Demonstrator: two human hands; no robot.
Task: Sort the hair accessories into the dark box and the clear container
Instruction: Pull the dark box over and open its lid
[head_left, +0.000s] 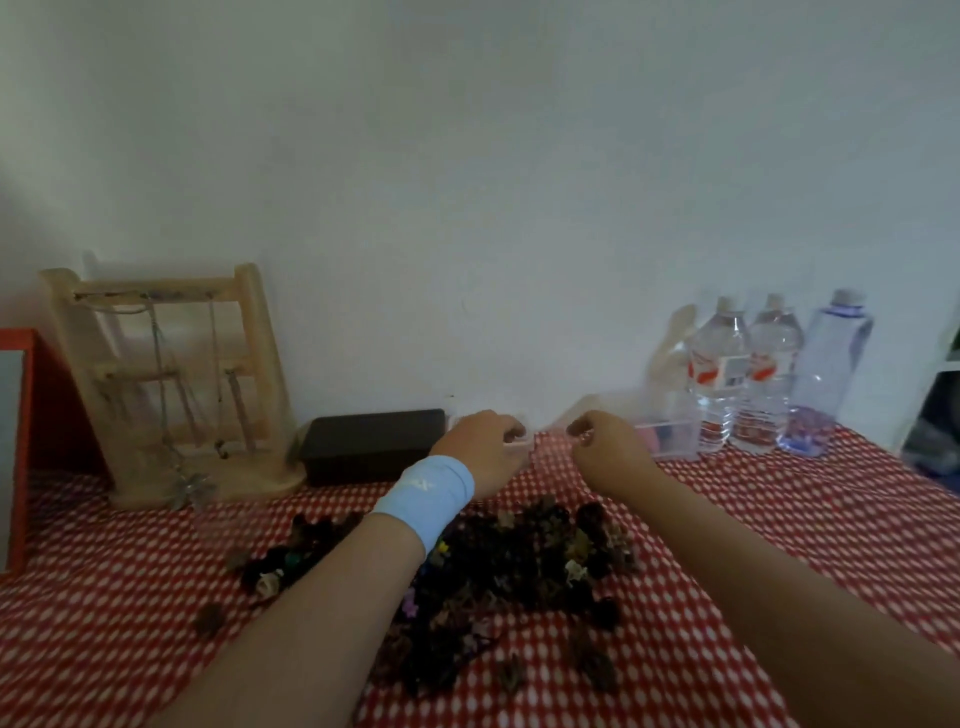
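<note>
Left hand (485, 447) fingers clamp a small clear piece (519, 444) at the desk's far edge. Right hand (602, 441) fingers curl; grasp indeterminate. Hair accessories (519, 571) lie heaped mid-desk, before the dark box (371, 444) and clear container (670, 431). Hazard: a sideways knock to the container may topple the adjacent bottles (722, 374).

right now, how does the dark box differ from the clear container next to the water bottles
The dark box is opaque black, so nothing inside shows; the clear container is see-through, with pink and dark items visible in it. The dark box sits on the left by the wooden stand; the clear container sits on the right beside the bottles. Both stand at the table's far edge.
</note>
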